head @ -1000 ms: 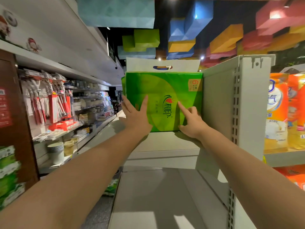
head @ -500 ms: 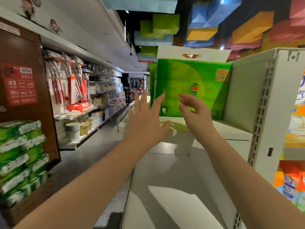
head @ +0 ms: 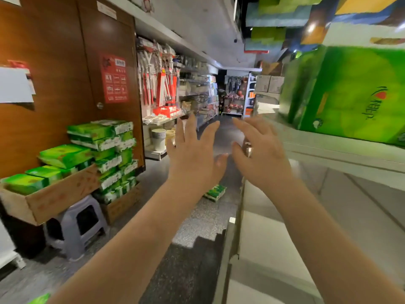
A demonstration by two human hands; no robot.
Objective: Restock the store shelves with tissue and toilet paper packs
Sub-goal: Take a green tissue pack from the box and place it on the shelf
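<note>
Over the aisle, your left hand (head: 192,154) and right hand (head: 260,154) raised side by side, fingers spread, each grip apart and empty, green tissue pack (head: 350,95) on the shelf (head: 341,154) to your right.

A brown wooden door (head: 109,84) fills the left of the frame, with a red notice (head: 114,78) stuck at its middle and a round knob (head: 100,105) below it. A speckled grey floor (head: 197,216) runs up the centre as an aisle towards a dim far end. Along the left side beyond the door stands a wall rack of kitchen utensils (head: 160,84). A grey plastic stool (head: 75,227) sits at lower left. Coloured blocks (head: 274,9) hang from the dark ceiling at upper right, with a bright lamp (head: 311,27) among them.
</note>
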